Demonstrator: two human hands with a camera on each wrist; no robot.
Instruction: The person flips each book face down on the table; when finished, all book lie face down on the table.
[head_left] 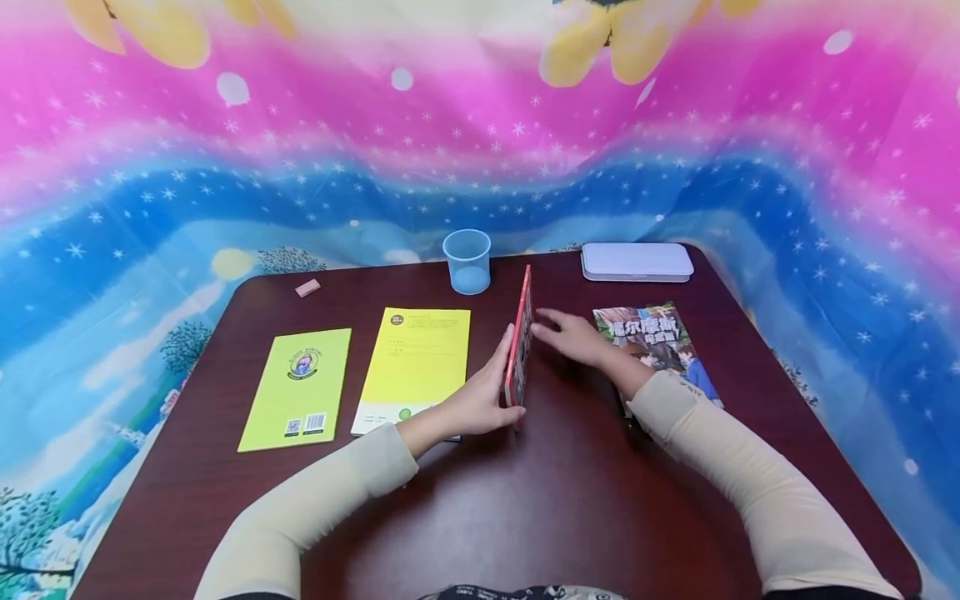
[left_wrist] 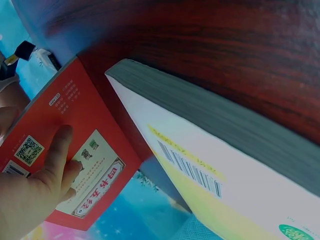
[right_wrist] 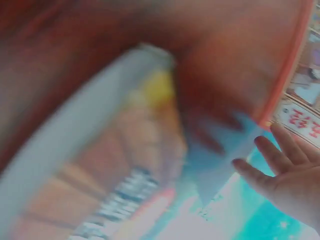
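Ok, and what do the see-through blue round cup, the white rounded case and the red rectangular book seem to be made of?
See-through blue round cup: likely smooth plastic, since its base shows through. White rounded case: even, smooth finish; plastic or painted metal, can't tell. Red rectangular book: probably paper, going by its flat printed cover; gloss unclear.

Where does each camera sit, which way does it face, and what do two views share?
Head: on the head, facing forward and down at the table; both sleeves, left hand and right hand show.
Left wrist: worn there, facing the red book and yellow book; the left hand shows, apparently with part of the right.
Right wrist: worn there, facing past a blurred book to an edge of the red book; the right hand shows.
Shared: head and left wrist both show the yellow book.
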